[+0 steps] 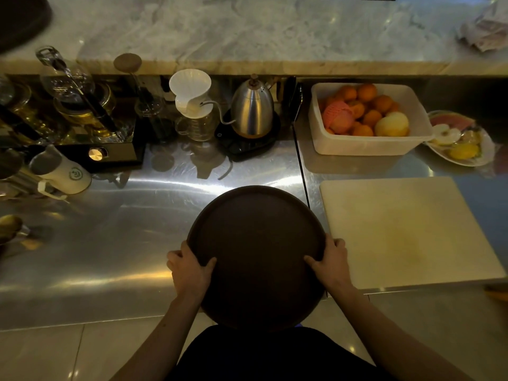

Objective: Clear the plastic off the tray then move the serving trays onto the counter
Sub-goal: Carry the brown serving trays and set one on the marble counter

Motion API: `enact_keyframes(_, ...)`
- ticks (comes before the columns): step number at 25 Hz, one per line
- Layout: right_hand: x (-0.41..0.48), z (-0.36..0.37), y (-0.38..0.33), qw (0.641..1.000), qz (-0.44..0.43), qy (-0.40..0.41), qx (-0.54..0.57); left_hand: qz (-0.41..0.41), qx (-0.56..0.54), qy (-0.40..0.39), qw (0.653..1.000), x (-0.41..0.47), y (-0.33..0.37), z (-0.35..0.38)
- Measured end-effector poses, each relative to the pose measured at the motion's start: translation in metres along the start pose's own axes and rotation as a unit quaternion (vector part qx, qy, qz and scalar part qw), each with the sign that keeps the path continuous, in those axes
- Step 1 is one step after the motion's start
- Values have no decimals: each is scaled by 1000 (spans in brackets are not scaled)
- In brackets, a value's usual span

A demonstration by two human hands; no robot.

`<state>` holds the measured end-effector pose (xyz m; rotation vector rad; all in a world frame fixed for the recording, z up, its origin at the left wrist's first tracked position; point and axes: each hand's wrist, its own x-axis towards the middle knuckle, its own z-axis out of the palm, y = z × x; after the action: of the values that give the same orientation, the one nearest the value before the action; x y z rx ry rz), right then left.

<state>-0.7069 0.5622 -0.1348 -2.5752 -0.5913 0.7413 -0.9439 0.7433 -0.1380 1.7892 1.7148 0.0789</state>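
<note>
A round, dark brown serving tray [257, 251] is held level over the near edge of the brushed stainless-steel worktop [123, 229], its near part overhanging the pale tiled floor. The left hand [189, 268] grips the tray's left rim, thumb on top and fingers curled under; the right hand [330, 264] grips the right rim the same way. The tray's surface looks bare.

Just to the right lies a cream rectangular cutting board [406, 232]. Behind it sits a white plastic tub of oranges [365, 116], with a plate of cut fruit [461, 138] beside it. Further left stand a steel gooseneck kettle [253, 108] and a white ceramic pour-over dripper [191, 92]. A white pitcher [61, 171] at far left bears a small green round logo, too small to read. The raised marble counter [247, 31] runs across the top.
</note>
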Motion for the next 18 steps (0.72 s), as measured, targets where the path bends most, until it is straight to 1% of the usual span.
enact_keyframes(3,0,0,0,1000,-7,1,-16,-5,18,4,1000,-2,3,2)
enact_keyframes(9,1,0,-1,999,-3,5,-48,-43,60,-3,997,-2,14,5)
enact_keyframes(12,1,0,-2,995,-1,0,-98,-55,76,-8,996,1,13,7)
enact_keyframes(18,1,3,-4,994,7,-12,-112,-50,123,-32,991,8,8,3)
